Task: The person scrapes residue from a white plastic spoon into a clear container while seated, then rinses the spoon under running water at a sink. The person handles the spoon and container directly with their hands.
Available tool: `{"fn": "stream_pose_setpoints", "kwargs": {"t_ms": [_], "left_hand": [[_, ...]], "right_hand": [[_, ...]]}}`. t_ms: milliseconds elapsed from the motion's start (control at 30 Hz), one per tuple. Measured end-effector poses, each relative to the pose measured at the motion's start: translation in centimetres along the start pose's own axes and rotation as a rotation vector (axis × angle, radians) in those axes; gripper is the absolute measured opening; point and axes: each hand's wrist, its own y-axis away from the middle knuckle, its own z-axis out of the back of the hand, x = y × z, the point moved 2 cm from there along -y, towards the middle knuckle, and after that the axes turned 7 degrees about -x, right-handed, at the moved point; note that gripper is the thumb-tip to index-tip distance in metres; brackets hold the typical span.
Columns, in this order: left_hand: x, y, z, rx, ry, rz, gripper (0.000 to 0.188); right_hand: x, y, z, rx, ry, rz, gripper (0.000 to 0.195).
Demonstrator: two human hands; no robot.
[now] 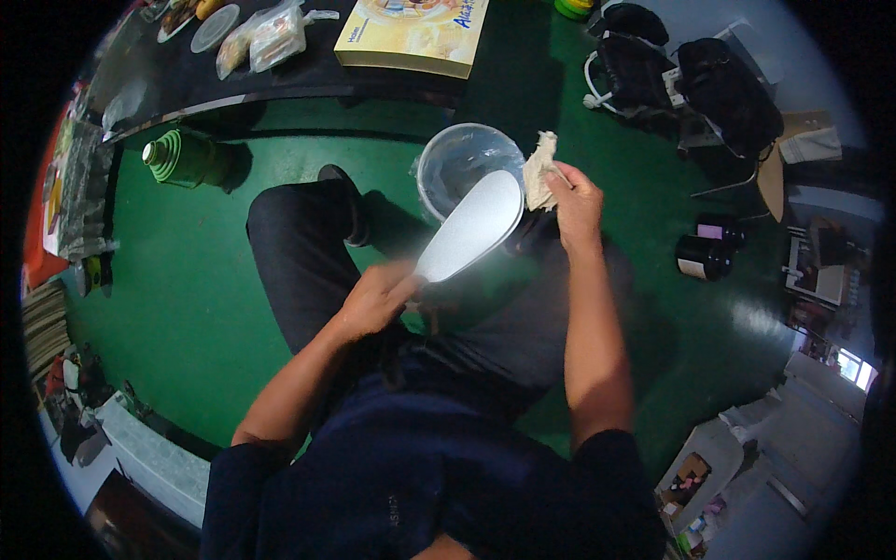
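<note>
My left hand grips the narrow end of a white, flat insole-shaped piece. A second edge along its right side suggests two layers. Its broad end overlaps the rim of a round translucent bin lined with a clear plastic bag, which stands on the floor between my feet. In my right hand is a crumpled cream-coloured cloth, pinched between thumb and fingers. The cloth hangs just right of the bin rim, apart from the white piece. Part of the bin's inside is hidden behind that piece.
A dark table ahead bears a yellow printed box and bagged food. On the green floor stand a green thermos-like container at left and black jars at right. Black chairs are at upper right.
</note>
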Motion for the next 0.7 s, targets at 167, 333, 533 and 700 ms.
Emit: {"fn": "stream_pose_setpoints", "kwargs": {"t_ms": [167,333,533,700], "left_hand": [[-0.1,-0.2,-0.5,-0.047,0.028,0.007,0.034],[-0.7,-0.6,-0.9,-0.139,-0.103,-0.108,0.034],[-1.9,-0.4,-1.6,-0.203,-0.226,-0.212,0.023],[-3.2,-0.4,-2.6,-0.305,-0.424,-0.278,0.019]], "right_hand": [[0.0,3.1,0.7,0.012,-0.497,-0.196,0.028],[-0.6,6.2,-0.4,0.012,-0.266,-0.183,0.026],[0.5,7.7,-2.3,0.0,0.086,0.142,0.023],[2.1,9.6,-4.2,0.012,0.335,0.353,0.02]]}}
